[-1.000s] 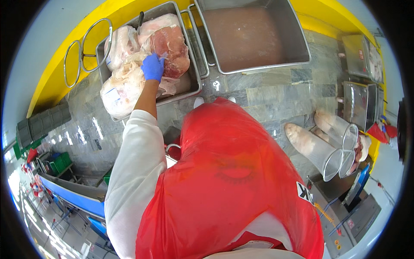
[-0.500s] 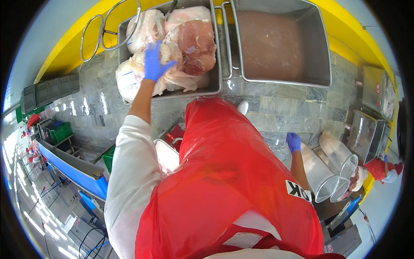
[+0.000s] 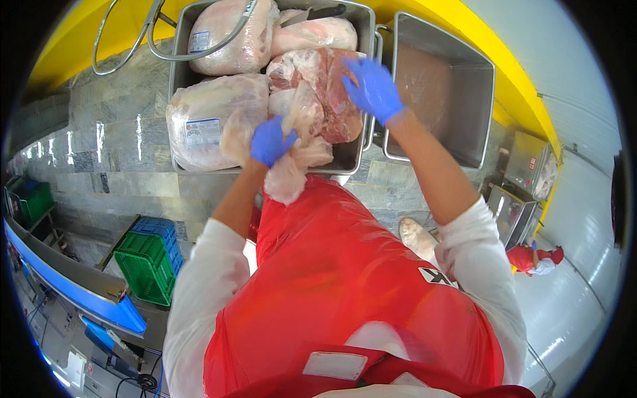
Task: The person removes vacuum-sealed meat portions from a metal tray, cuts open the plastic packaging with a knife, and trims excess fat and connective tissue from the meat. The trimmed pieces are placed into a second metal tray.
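A steel tray (image 3: 178, 78) holds several large cuts of raw meat, some sealed in clear plastic bags (image 3: 209, 119). My left hand (image 3: 271, 140), in a blue glove, grips the loose clear plastic wrap (image 3: 292, 169) hanging off an unwrapped red and white cut (image 3: 325, 89) at the tray's near edge. My right hand (image 3: 371, 87), also gloved in blue, rests with fingers spread on the top right of that same cut. I wear a red plastic apron (image 3: 345, 285) and white sleeves.
A second, deeper steel tray (image 3: 438, 86) stands to the right of the first, with no meat in it. A hose (image 3: 126, 40) loops at the upper left. A green crate (image 3: 149, 265) sits on the floor at left. Another person in red (image 3: 534, 259) stands far right.
My right hand has come up from beside my body onto the meat. My left hand has dropped from the bagged cuts to the plastic wrap at the tray's near edge.
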Action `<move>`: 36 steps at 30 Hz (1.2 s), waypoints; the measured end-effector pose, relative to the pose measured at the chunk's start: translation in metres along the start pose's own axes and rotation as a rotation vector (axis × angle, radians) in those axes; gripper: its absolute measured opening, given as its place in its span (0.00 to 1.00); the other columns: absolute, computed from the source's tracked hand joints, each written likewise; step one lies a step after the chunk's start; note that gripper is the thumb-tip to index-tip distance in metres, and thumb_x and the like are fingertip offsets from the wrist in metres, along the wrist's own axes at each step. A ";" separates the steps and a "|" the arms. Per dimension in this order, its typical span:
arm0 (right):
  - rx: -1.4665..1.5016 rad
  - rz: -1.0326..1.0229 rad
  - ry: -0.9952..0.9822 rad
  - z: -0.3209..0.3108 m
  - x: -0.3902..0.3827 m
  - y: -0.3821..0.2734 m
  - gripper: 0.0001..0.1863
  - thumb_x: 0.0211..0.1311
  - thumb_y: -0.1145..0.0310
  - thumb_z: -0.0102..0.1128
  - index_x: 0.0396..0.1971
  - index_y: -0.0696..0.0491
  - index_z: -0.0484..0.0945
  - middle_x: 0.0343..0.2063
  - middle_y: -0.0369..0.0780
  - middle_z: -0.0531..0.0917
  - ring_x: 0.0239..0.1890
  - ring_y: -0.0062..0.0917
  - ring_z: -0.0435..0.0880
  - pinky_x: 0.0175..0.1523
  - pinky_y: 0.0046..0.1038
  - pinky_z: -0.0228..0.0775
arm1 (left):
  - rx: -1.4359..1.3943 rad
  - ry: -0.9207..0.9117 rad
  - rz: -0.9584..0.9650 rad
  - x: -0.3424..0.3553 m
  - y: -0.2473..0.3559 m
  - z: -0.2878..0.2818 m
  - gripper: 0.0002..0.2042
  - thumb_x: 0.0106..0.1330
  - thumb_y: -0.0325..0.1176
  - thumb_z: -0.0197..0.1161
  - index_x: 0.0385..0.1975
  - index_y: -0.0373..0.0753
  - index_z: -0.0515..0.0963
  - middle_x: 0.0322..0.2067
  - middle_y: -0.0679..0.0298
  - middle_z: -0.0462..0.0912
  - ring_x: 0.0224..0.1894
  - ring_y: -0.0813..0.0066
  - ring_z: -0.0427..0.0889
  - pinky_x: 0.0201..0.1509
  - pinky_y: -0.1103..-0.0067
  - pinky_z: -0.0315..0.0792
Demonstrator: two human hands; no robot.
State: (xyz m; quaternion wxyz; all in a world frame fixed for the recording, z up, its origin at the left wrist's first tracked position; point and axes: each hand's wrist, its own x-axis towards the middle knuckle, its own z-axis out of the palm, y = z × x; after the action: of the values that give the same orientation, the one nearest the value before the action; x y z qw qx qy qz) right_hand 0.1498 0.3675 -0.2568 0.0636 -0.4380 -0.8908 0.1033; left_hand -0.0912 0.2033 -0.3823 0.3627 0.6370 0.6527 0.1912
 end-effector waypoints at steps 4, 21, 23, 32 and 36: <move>-0.525 -0.216 0.444 0.005 0.147 -0.014 0.17 0.58 0.60 0.61 0.46 0.48 0.81 0.45 0.42 0.82 0.48 0.40 0.81 0.52 0.39 0.74 | -0.147 0.100 -0.082 -0.025 -0.014 0.007 0.24 0.57 0.53 0.69 0.38 0.35 0.79 0.30 0.45 0.83 0.34 0.43 0.82 0.40 0.56 0.74; -0.457 0.070 -0.505 -0.013 0.123 -0.004 0.20 0.66 0.53 0.53 0.48 0.52 0.80 0.44 0.50 0.85 0.48 0.47 0.84 0.51 0.46 0.76 | 0.006 0.188 -0.206 -0.020 0.013 0.016 0.18 0.49 0.39 0.72 0.39 0.40 0.78 0.37 0.51 0.81 0.38 0.49 0.80 0.44 0.59 0.75; -0.332 0.064 -0.469 -0.052 0.064 -0.003 0.21 0.64 0.50 0.58 0.47 0.50 0.79 0.40 0.49 0.85 0.43 0.48 0.84 0.47 0.47 0.76 | -0.075 0.291 -0.229 -0.020 0.011 0.021 0.16 0.49 0.36 0.70 0.37 0.40 0.78 0.34 0.52 0.81 0.37 0.48 0.80 0.44 0.58 0.74; -0.294 -0.168 -0.479 -0.126 -0.059 0.045 0.22 0.62 0.53 0.62 0.55 0.42 0.76 0.28 0.44 0.84 0.30 0.40 0.85 0.32 0.41 0.76 | 0.029 0.592 -0.379 -0.026 0.039 0.027 0.16 0.49 0.37 0.71 0.36 0.41 0.78 0.31 0.53 0.82 0.37 0.47 0.79 0.42 0.58 0.73; -0.358 -0.401 -0.478 -0.143 -0.027 0.018 0.21 0.61 0.62 0.60 0.55 0.49 0.76 0.24 0.45 0.81 0.25 0.40 0.83 0.29 0.41 0.74 | 0.141 0.683 -0.466 -0.025 0.041 0.040 0.17 0.47 0.37 0.73 0.37 0.44 0.77 0.32 0.57 0.82 0.37 0.50 0.79 0.43 0.60 0.73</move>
State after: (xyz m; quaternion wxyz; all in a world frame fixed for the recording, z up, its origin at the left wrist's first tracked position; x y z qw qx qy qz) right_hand 0.2094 0.3751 -0.1226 -0.2050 -0.2222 -0.9527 0.0307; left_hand -0.0359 0.1757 -0.3738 0.1144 0.3957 0.8736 0.2591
